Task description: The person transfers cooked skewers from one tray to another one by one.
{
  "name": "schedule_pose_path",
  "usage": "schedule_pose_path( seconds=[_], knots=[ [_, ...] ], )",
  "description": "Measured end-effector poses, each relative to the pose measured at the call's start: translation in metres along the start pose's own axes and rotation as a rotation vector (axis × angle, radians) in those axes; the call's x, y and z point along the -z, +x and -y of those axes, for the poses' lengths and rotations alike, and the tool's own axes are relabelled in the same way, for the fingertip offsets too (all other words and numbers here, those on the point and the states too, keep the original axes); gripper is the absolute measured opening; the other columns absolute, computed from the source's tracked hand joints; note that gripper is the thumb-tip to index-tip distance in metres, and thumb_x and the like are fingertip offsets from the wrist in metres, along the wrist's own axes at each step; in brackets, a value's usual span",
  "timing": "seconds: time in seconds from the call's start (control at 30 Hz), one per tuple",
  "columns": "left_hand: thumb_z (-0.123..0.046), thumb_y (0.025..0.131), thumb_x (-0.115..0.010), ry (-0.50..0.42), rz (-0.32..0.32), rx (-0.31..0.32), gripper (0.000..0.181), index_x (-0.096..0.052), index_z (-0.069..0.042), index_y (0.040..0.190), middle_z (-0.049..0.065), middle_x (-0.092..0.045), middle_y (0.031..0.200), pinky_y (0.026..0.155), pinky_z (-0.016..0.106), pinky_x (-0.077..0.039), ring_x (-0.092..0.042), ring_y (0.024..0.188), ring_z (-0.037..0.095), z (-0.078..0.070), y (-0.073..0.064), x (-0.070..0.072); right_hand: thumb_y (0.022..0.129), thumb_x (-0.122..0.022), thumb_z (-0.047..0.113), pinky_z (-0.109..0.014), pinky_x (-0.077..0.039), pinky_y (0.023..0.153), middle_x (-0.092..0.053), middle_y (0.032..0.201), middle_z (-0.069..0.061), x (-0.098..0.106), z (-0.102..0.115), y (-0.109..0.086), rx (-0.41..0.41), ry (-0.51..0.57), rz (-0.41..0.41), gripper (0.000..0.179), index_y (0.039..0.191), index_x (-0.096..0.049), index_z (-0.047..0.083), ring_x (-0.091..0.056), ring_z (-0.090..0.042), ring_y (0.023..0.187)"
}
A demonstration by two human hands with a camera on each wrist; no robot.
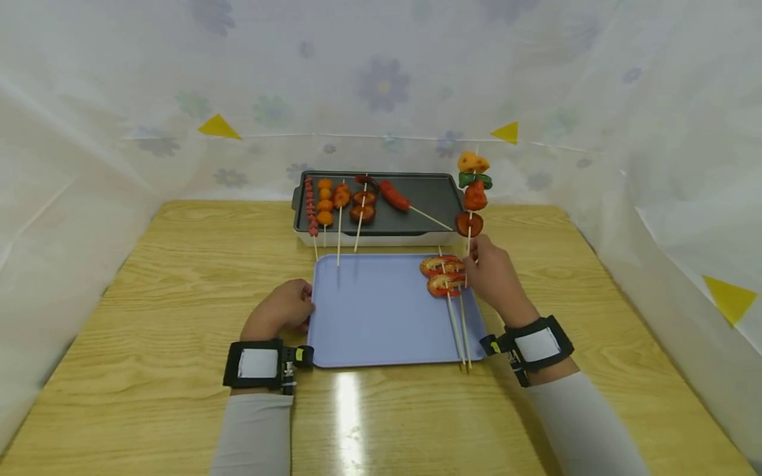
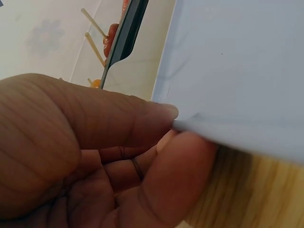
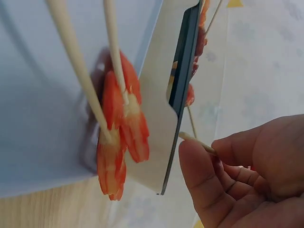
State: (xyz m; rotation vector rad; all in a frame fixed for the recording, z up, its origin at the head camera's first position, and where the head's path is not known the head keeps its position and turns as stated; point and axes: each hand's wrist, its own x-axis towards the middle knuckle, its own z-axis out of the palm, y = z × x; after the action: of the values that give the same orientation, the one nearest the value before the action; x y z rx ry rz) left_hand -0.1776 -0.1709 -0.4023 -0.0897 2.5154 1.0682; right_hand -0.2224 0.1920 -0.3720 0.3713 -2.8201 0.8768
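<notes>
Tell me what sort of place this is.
Likely a makeshift tabletop booth, perhaps for recording: pale sheeting on three sides of a wooden table bearing a grill with skewers and a tray.

The person is wearing pale grey sleeves (image 1: 254, 433), and a black band (image 1: 235, 363) is circling each wrist. Each band is bearing a white rectangular panel (image 1: 258, 363) and a black module (image 1: 306, 357) showing a yellow mark (image 1: 299, 354); silvery metal fittings (image 1: 288, 368) are glinting below the left module.

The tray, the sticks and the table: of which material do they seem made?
Tray: probably plastic, smooth, low-sheen; evenly coloured, thin-edged. Sticks: likely wood or bamboo, matte, pale tan. Table: wood or woodlike laminate, glossy; grain and a bright reflection show.
</notes>
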Motion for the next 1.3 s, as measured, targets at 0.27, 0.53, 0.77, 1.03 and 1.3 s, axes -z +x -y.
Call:
schedule_pose_path(
  seconds=[0.27, 0.53, 0.77, 1.03, 1.3],
  knots=[
    [-0.005, 0.096, -0.047, -0.011, 0.009, -0.021, 0.031, -0.050, 0.008, 0.124, 0.015, -0.058, 0.092, 0.061, 0.030, -0.051, -0.061, 0.069, 0.021, 0.001, 0.000, -0.001, 0.100, -0.052, 0.005, -0.034, -0.047, 0.053, -0.062, 0.092, -0.016, -0.004, 0.015, -0.024, -0.043, 0.066, 0.117, 0.019, 0.115, -0.048, -0.006, -0.059, -0.019, 0.062],
    [-0.005, 0.097, -0.047, -0.066, 0.015, -0.010, 0.034, -0.049, 0.009, 0.128, 0.017, -0.057, 0.098, 0.063, 0.031, -0.054, -0.061, 0.074, 0.022, 0.000, -0.001, -0.001, 0.097, -0.055, 0.005, -0.031, -0.050, 0.051, -0.062, 0.085, -0.011, -0.011, 0.028, -0.041, -0.066, 0.059, 0.179, 0.018, 0.112, -0.051, -0.004, -0.061, -0.015, 0.058],
    [-0.004, 0.097, -0.048, -0.101, 0.022, 0.015, 0.037, -0.047, 0.009, 0.132, 0.019, -0.056, 0.103, 0.063, 0.031, -0.055, -0.061, 0.078, 0.023, -0.001, 0.000, 0.000, 0.096, -0.058, 0.003, -0.032, -0.048, 0.051, -0.060, 0.076, -0.006, -0.017, 0.034, -0.052, -0.054, 0.050, 0.254, 0.015, 0.108, -0.051, -0.003, -0.059, -0.013, 0.054],
    [-0.004, 0.097, -0.047, -0.120, 0.029, 0.019, 0.037, -0.046, 0.008, 0.132, 0.020, -0.056, 0.106, 0.063, 0.031, -0.055, -0.061, 0.081, 0.025, -0.003, 0.000, -0.001, 0.093, -0.060, 0.002, -0.030, -0.041, 0.049, -0.053, 0.068, -0.002, -0.026, 0.038, -0.064, -0.047, 0.012, 0.329, 0.008, 0.097, -0.053, 0.002, -0.051, -0.013, 0.052],
    [-0.003, 0.097, -0.046, -0.129, 0.038, 0.028, 0.038, -0.044, 0.009, 0.133, 0.021, -0.055, 0.108, 0.065, 0.032, -0.056, -0.062, 0.083, 0.026, -0.001, -0.002, 0.002, 0.092, -0.061, 0.002, -0.028, -0.034, 0.049, -0.046, 0.064, -0.001, -0.032, 0.043, -0.069, -0.026, -0.015, 0.375, 0.012, 0.088, -0.050, 0.007, -0.044, -0.014, 0.054]
  ],
)
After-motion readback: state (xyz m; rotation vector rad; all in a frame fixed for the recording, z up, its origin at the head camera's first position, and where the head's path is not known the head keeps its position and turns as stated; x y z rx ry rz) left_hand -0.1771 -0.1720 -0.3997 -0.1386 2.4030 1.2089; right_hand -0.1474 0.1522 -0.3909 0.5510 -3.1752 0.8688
